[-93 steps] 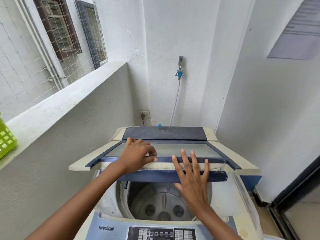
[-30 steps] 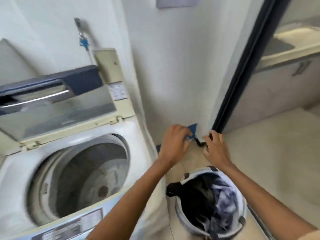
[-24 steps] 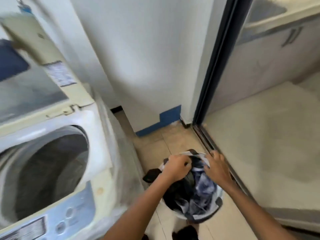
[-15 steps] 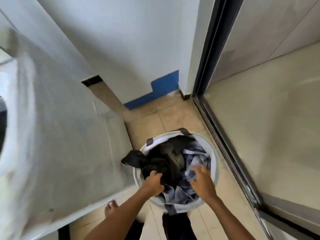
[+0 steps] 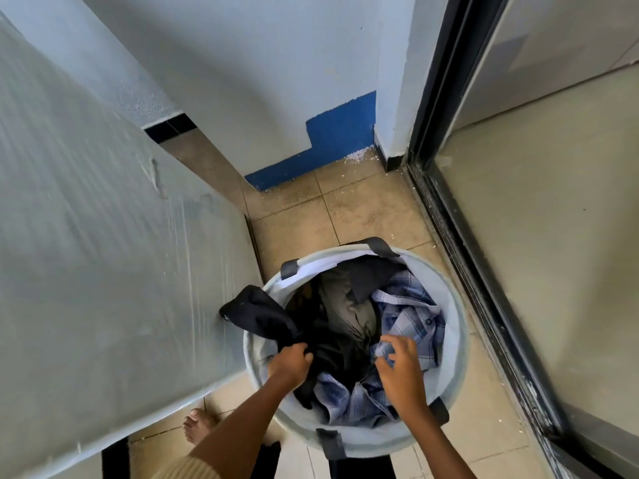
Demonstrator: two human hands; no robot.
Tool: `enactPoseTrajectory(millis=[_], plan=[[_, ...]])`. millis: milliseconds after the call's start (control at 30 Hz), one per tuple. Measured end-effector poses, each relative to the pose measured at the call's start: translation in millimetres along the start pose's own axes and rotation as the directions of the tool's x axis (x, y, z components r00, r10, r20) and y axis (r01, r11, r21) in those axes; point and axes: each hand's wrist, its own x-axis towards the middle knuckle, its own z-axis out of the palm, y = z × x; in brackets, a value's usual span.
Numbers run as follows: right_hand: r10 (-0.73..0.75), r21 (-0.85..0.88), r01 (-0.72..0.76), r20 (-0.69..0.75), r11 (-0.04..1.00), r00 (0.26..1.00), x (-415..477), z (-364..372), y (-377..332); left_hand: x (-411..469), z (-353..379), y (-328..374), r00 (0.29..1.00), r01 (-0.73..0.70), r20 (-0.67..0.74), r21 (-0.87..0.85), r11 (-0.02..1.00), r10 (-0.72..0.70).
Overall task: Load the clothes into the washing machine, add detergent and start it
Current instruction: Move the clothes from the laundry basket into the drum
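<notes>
A round light-blue laundry basket (image 5: 456, 326) stands on the tiled floor, full of clothes. My left hand (image 5: 290, 363) grips a black garment (image 5: 266, 314) that hangs over the basket's left rim. My right hand (image 5: 403, 369) reaches into the basket with curled fingers, pinching a blue plaid shirt (image 5: 411, 312). An olive-grey piece (image 5: 349, 302) lies in the middle. The washing machine's side panel (image 5: 103, 254) fills the left of the view; its opening is out of sight.
The basket sits in a narrow strip of floor (image 5: 345, 209) between the machine and a dark sliding-door track (image 5: 484, 271) on the right. A white wall with a blue patch (image 5: 332, 143) closes the far end. My bare foot (image 5: 198, 425) stands beside the machine.
I have turned from the open machine and bent down over the basket. Both hands have gone into the clothes; my left hand has closed on the black garment.
</notes>
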Motion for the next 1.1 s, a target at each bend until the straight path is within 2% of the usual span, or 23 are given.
enactPoseTrajectory(millis=[133,267,367,467,533,567,600,633,667,767,833,867,933,967,1000,1100], plan=[[-0.019,-0.004,0.020,0.160,1.000,0.987,-18,-9,-13,-37,-46,10,0.995,0.013,-0.088,-0.373,0.928,-0.049],[-0.141,-0.068,0.168,0.292,0.984,0.946,-36,-11,-51,-107,-107,24,0.988,-0.051,-0.147,-0.613,0.788,-0.050],[-0.139,-0.147,0.187,0.287,0.971,0.948,-52,-10,-86,-164,-146,31,0.995,-0.054,-0.094,-0.815,0.577,-0.041],[-0.125,-0.241,0.201,0.297,0.950,0.947,-62,-13,-106,-220,-182,31,0.997,-0.066,-0.080,-0.912,0.404,-0.018],[-0.108,-0.285,0.201,0.310,0.937,0.945,-65,-15,-111,-249,-204,25,0.998,-0.061,-0.065,-0.985,0.163,-0.019],[-0.116,-0.252,0.205,0.328,0.946,0.938,-67,-16,-114,-260,-215,20,0.998,-0.052,-0.053,-0.997,0.059,-0.026],[-0.111,-0.182,0.182,0.342,0.966,0.933,-70,-18,-119,-269,-223,14,0.998,-0.049,-0.049,-0.999,0.005,-0.042],[-0.097,-0.108,0.143,0.349,0.984,0.932,-76,-23,-128,-273,-229,8,0.995,-0.066,-0.066,-0.998,0.002,-0.069],[-0.067,-0.024,0.079,0.334,0.997,0.940,-83,-31,-141,-275,-231,2,0.990,-0.086,-0.091,-0.995,0.050,-0.107],[0.029,0.191,-0.082,0.266,0.978,0.964,-107,-56,-175,-269,-223,-17,0.964,-0.144,-0.207,-0.934,0.326,-0.165],[0.046,0.350,-0.138,0.259,0.927,0.965,-124,-65,-191,-259,-204,-34,0.966,-0.234,-0.260,-0.837,0.495,0.018],[0.015,0.409,-0.121,0.254,0.904,0.967,-134,-69,-200,-257,-194,-39,0.966,-0.257,-0.218,-0.772,0.582,0.139],[-0.061,0.477,-0.059,0.233,0.877,0.970,-153,-73,-222,-250,-169,-38,0.956,-0.287,-0.101,-0.500,0.817,0.275],[-0.097,0.493,-0.031,0.233,0.869,0.968,-162,-75,-234,-247,-158,-33,0.952,-0.305,-0.101,-0.387,0.870,0.289],[-0.133,0.532,-0.025,0.257,0.846,0.957,-170,-78,-248,-248,-152,-25,0.944,-0.331,-0.152,-0.397,0.856,0.294],[-0.241,0.643,-0.018,0.312,0.765,0.919,-181,-89,-281,-253,-156,-1,0.886,-0.455,-0.412,-0.684,0.571,0.212]])
